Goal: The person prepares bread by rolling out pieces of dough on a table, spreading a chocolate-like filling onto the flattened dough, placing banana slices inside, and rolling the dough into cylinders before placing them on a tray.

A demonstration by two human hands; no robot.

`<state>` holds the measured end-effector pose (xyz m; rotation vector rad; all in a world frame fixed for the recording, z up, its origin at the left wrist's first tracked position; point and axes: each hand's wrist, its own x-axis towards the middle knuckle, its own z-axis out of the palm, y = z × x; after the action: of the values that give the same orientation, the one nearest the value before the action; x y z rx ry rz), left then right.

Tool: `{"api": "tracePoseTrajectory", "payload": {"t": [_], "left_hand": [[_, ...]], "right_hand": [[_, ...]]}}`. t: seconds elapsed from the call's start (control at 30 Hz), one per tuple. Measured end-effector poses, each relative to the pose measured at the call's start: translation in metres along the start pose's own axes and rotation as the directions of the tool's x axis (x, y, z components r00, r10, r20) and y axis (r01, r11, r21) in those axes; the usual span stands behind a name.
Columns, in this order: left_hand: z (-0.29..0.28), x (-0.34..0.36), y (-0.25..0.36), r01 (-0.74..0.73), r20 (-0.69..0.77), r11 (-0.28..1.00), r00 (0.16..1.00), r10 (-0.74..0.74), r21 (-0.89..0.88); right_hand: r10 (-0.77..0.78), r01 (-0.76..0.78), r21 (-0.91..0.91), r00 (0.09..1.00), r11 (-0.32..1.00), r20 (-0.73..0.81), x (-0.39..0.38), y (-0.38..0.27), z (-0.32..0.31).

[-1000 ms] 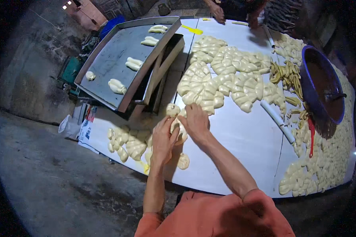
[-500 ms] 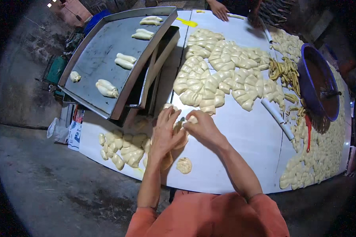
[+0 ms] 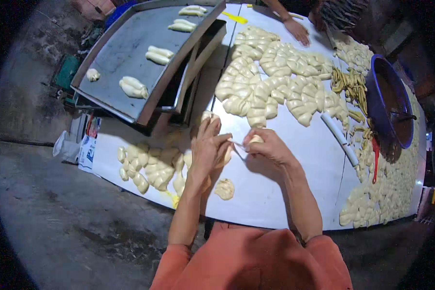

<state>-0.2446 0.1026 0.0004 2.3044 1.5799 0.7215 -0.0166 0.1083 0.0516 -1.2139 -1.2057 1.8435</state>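
Note:
My right hand (image 3: pixel 271 147) is closed round a small pale lump of dough (image 3: pixel 256 139). A thin stretched strip of dough (image 3: pixel 237 143) runs from it to the thumb side of my left hand (image 3: pixel 209 149), whose fingers are bent and close together. More dough (image 3: pixel 223 157) shows under and beside the left palm, and a bit (image 3: pixel 209 115) sticks out past its fingertips; the hand hides most of it. On the white table (image 3: pixel 270 203) just in front of me lies a flat round dough disc (image 3: pixel 224 189). A cluster of dough pieces (image 3: pixel 152 166) rests left of my left forearm.
A metal tray (image 3: pixel 116 58) with paired dough rolls stands at the left on stacked trays. Dough pieces (image 3: pixel 256 87) cover the table's middle. To the right are a white tube (image 3: pixel 340 139), a red utensil (image 3: pixel 375 159), banana-like strips (image 3: pixel 350 86) and a purple basin (image 3: pixel 391 99). A co-worker's hand (image 3: pixel 297 32) is at the far edge.
My right hand has moved right, away from my left, drawing out the strip of dough between them. The co-worker's hand has come further over the table. The view has shifted slightly.

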Motion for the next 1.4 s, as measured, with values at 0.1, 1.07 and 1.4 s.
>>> {"api": "tracePoseTrajectory", "payload": {"t": [0.1, 1.07, 1.4], "left_hand": [[0.006, -0.002, 0.002, 0.012, -0.04, 0.999, 0.999, -0.01, 0.046], [-0.039, -0.104, 0.095, 0.53, 0.232, 0.36, 0.753, -0.615, -0.768], [-0.038, -0.125, 0.111, 0.613, 0.44, 0.273, 0.751, -0.492, -0.741]], "right_hand": [[0.022, -0.032, 0.266, 0.999, 0.964, 0.038, -0.053, -0.002, -0.028], [-0.393, 0.352, -0.919, 0.882, 0.179, 0.261, -0.096, 0.138, 0.058], [-0.459, -0.313, -0.893, 0.773, 0.324, -0.438, -0.187, 0.159, -0.063]]}}
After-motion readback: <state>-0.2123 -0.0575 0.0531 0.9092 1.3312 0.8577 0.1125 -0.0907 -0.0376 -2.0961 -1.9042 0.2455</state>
